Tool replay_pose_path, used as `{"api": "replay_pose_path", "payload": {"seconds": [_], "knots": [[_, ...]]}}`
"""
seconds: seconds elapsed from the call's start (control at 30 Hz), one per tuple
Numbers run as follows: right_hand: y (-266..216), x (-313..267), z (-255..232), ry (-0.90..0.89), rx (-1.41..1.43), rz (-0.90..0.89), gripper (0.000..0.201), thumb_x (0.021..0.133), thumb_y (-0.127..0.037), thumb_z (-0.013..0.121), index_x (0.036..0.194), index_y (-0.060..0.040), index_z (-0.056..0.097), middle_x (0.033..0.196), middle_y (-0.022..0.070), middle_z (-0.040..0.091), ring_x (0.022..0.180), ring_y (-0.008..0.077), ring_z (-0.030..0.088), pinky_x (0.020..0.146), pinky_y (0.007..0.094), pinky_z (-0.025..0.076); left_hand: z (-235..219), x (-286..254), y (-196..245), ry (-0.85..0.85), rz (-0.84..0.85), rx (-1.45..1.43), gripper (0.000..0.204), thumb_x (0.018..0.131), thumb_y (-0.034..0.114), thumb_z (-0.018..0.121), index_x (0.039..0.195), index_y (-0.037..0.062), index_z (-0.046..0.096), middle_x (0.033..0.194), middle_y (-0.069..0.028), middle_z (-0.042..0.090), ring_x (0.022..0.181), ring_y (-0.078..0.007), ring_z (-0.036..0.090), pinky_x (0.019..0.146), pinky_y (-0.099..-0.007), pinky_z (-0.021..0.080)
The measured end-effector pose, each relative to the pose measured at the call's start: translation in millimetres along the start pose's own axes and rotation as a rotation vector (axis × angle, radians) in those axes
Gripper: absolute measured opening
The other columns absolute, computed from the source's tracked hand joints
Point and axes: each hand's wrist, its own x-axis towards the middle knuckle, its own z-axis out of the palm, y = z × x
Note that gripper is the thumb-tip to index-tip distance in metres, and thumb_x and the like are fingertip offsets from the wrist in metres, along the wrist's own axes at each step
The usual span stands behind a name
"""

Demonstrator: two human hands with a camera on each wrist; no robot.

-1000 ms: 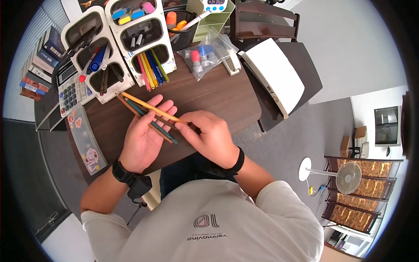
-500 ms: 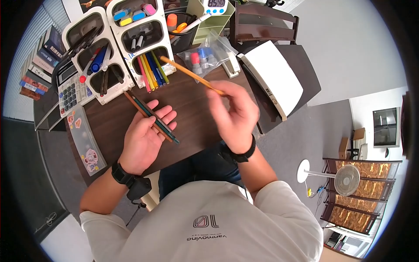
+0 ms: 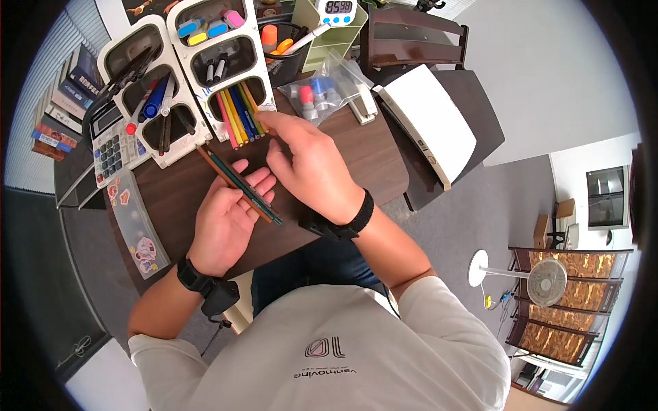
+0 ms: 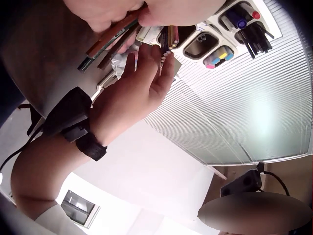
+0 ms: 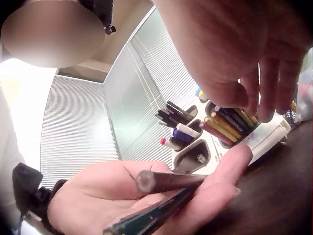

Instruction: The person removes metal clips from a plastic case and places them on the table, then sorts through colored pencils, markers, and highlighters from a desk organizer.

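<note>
In the head view my left hand [image 3: 223, 222] lies palm up, thumb laid over a small bundle of colored pencils. A brown pencil [image 3: 210, 161] and a dark green pencil [image 3: 273, 218] show there; another dark brown pencil [image 4: 117, 49] appears in the left wrist view. My right hand [image 3: 312, 161] reaches over the front of the white organizer [image 3: 223, 131], thumb apart from the index finger. Its fingertips are at the near end of an orange pencil [image 3: 249, 98], which lies in the lowest right compartment beside pink, yellow and blue pencils [image 3: 238, 127].
Other compartments hold highlighters [image 3: 217, 29], black markers and pens [image 3: 156, 96]. Right of the organizer are a black mesh cup [image 3: 286, 68], a clear plastic bag [image 3: 336, 85] and a stapler [image 3: 363, 106]. A calculator [image 3: 113, 154] and a stickered case [image 3: 137, 222] lie at left.
My right hand drew the orange pencil from the left hand's bundle, lifted it to the right, then brought it to the organizer's lower right compartment. The left hand has hardly moved.
</note>
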Motion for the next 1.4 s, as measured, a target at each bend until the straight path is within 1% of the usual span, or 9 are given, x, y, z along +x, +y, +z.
{"api": "replay_pose_path", "payload": {"seconds": [0.23,0.3,0.37,0.57,0.67,0.83,0.97,1.1,1.4], "knots": [[-29.0,-31.9,-24.3,0.041,0.013,0.167,0.026,0.092,-0.011,0.072,0.118,-0.0062,0.069,0.096,0.0155,0.072,0.09,0.0367,0.071,0.075,0.046,0.058,-1.2,-0.1,-1.4,0.013,0.034,-0.012,0.041,0.108,0.008,0.046,0.149,0.0063,0.044,0.151,-0.0259,0.054,0.142,-0.036,0.053,0.122,-0.0503,0.04],[-37.0,-47.6,-32.9,-0.258,0.003,0.36,0.019,0.093,-0.021,0.077,0.104,-0.0062,0.071,0.087,0.0118,0.072,0.08,0.0325,0.072,0.068,0.0436,0.057,-8.3,1.8,-4.3,-0.057,0.056,-0.019,0.037,0.109,0.009,0.048,0.146,0.0084,0.049,0.151,-0.0209,0.056,0.142,-0.0318,0.054,0.12,-0.0475,0.043],[-32.3,-62.3,-29.4,-0.262,0.028,0.324,0.023,0.094,-0.027,0.078,0.095,-0.0057,0.072,0.081,0.0094,0.071,0.072,0.0303,0.071,0.065,0.0425,0.056,-4.7,0.3,-4.2,-0.051,0.047,-0.022,0.033,0.109,0.008,0.048,0.142,0.0087,0.05,0.149,-0.0206,0.058,0.14,-0.0323,0.056,0.119,-0.0478,0.043],[-28.5,-74.5,-31.7,-0.035,0.021,0.283,0.012,0.094,-0.013,0.079,0.103,-0.0052,0.074,0.085,0.0081,0.073,0.071,0.0211,0.072,0.064,0.0351,0.057,-3.1,-1.1,-2.7,-0.086,0.024,0.021,0.038,0.109,0.011,0.048,0.146,0.0087,0.05,0.151,-0.0191,0.056,0.141,-0.0302,0.054,0.12,-0.0474,0.042],[-21.8,-78.0,-44.2,0.168,0.385,0.19,0.022,0.091,0.004,0.079,0.111,-0.0006,0.074,0.089,0.0043,0.074,0.081,0.0086,0.07,0.07,0.0263,0.056,-8.7,1.3,1.2,-0.12,-0.021,-0.059,0.046,0.107,0.011,0.046,0.153,0.0066,0.046,0.152,-0.0193,0.054,0.141,-0.0306,0.053,0.122,-0.0478,0.04],[-24.9,-73.3,-65.6,0.376,0.734,0.058,0.022,0.098,0.01,0.068,0.118,0.0022,0.064,0.112,0.0138,0.071,0.096,0.0166,0.073,0.084,0.0301,0.06,-1.7,-0.5,0.0,-0.035,-0.037,-0.032,0.054,0.105,0.009,0.043,0.159,0.0028,0.039,0.154,-0.0212,0.052,0.142,-0.0324,0.053,0.124,-0.0488,0.039],[-12.3,-52.0,-54.0,0.435,0.487,0.039,0.022,0.095,0.008,0.073,0.117,0.0027,0.067,0.11,0.0122,0.072,0.096,0.0166,0.073,0.084,0.0295,0.059,-0.8,-1.1,-0.3,-0.016,-0.021,0.018,0.05,0.107,0.01,0.044,0.156,0.0026,0.041,0.153,-0.0225,0.052,0.143,-0.0333,0.052,0.123,-0.0494,0.04],[-11.2,-27.0,-34.0,0.245,0.04,0.039,0.025,0.09,0.0,0.078,0.115,-0.0024,0.072,0.104,0.0124,0.075,0.092,0.0223,0.075,0.081,0.0323,0.059,-3.4,-0.4,-1.9,-0.016,-0.007,0.031,0.043,0.11,0.011,0.048,0.152,0.0045,0.045,0.15,-0.0212,0.055,0.142,-0.0327,0.053,0.122,-0.049,0.042],[-2.9,-5.2,-5.7,0.028,0.08,0.085,0.037,0.092,-0.001,0.068,0.128,0.0003,0.065,0.109,0.0217,0.073,0.101,0.0387,0.072,0.089,0.045,0.059,-6.8,1.9,-1.9,-0.043,0.021,0.007,0.028,0.112,0.014,0.052,0.139,0.0101,0.054,0.139,-0.0147,0.065,0.132,-0.0272,0.063,0.114,-0.0448,0.05]]}}
